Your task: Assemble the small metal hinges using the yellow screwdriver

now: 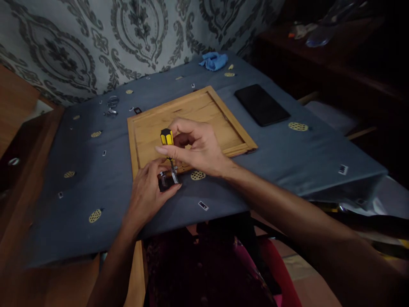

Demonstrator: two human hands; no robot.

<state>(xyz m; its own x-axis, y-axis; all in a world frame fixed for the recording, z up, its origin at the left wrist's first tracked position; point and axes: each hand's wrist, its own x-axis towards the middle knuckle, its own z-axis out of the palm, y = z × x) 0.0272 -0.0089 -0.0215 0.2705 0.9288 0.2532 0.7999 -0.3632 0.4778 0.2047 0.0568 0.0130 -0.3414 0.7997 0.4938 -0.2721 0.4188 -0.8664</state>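
Observation:
A framed wooden panel (pixel 188 115), like a cabinet door, lies flat on the cloth-covered table. At its near left edge, my left hand (pixel 145 185) is closed around a small metal and black fitting (pixel 166 181) that looks like a hinge. My right hand (pixel 201 145) grips a short yellow-and-black screwdriver (pixel 166 137) by its handle, between thumb and fingers. The screwdriver stands nearly upright, its shaft reaching down to the fitting. I cannot make out the tip or any screw under it.
Right of the panel lies a black tablet-like slab (pixel 262 104). A crumpled blue cloth (pixel 214 62) rests at the table's far edge. Small shiny metal pieces (pixel 111 111) sit left of the panel. A patterned curtain (pixel 137 34) hangs behind the blue-grey tablecloth (pixel 79 204).

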